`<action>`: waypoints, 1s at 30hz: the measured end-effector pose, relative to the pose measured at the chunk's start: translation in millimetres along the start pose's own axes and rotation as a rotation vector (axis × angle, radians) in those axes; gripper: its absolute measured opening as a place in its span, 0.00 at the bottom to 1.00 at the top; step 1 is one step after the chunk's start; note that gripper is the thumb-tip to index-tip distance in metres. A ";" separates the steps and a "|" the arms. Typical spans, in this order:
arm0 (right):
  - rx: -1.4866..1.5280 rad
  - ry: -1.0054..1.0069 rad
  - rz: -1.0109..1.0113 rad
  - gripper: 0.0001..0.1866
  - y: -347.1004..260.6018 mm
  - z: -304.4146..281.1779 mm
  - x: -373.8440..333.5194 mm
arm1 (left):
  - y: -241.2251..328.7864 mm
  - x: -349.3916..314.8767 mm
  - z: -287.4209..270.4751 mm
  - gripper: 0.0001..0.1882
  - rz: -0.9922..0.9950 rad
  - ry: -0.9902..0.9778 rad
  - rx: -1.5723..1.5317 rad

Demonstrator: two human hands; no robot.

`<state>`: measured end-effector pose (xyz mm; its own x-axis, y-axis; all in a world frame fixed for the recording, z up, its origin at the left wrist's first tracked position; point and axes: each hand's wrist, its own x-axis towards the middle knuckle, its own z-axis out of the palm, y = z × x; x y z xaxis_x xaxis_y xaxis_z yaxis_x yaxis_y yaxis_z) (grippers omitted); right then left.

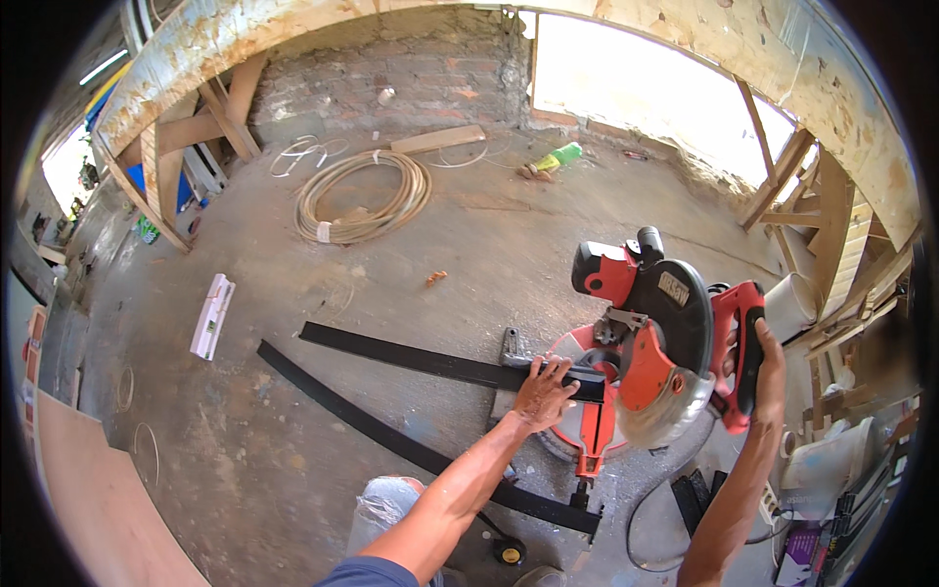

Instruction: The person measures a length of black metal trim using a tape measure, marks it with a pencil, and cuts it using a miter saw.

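A red and black miter saw [670, 303] stands on the floor to the right, with a clear blade guard [665, 416] at its lower side. My right hand [770, 377] is closed around its red and black handle [749, 342]. On the saw's base lies one end of a long black profile [421, 362], which stretches away to the left. My left hand [545, 394] grips that end and presses it down close to the blade area, fingers curled over it. A second black profile [362, 421] lies on the floor in front of the saw.
A coiled hose [364, 161] lies near the brick wall, with a green bottle [559, 157] to its right. A pale box [212, 318] sits at left. Near my feet is a round black and yellow object [509, 552]. A cable [634, 523] and black offcuts [692, 501] lie lower right.
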<state>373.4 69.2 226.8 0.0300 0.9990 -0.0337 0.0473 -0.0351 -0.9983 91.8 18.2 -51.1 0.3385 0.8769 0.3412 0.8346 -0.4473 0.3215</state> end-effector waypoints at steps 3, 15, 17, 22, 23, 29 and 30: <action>0.134 -0.044 0.036 0.24 -4.4 -5.3 26.7 | 1.0 1.3 3.1 0.21 0.012 -0.009 0.015; 0.403 -0.175 0.003 0.23 -5.6 1.5 67.6 | 6.8 -4.4 -1.3 0.21 -0.031 -0.049 0.044; 0.476 -0.112 -0.029 0.24 -8.5 11.5 56.4 | 6.0 -7.6 1.5 0.21 -0.017 -0.041 0.053; 0.504 -0.120 -0.080 0.22 -0.8 4.0 58.7 | 8.3 -9.0 -0.7 0.25 -0.007 0.032 0.007; 0.508 -0.132 -0.082 0.22 1.3 2.9 60.6 | 7.8 -10.1 -0.6 0.25 -0.015 0.037 0.016; 0.452 -0.100 -0.090 0.22 16.5 -11.3 71.1 | 7.8 -16.4 -4.7 0.24 -0.028 0.068 -0.024; 0.452 -0.104 -0.091 0.22 18.7 -14.6 71.5 | 7.1 -18.4 -6.2 0.24 -0.031 0.070 -0.022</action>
<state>391.1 139.5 206.4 -0.0558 0.9958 0.0731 -0.3953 0.0452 -0.9174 88.8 -2.1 -49.5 0.2804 0.8763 0.3917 0.8343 -0.4243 0.3520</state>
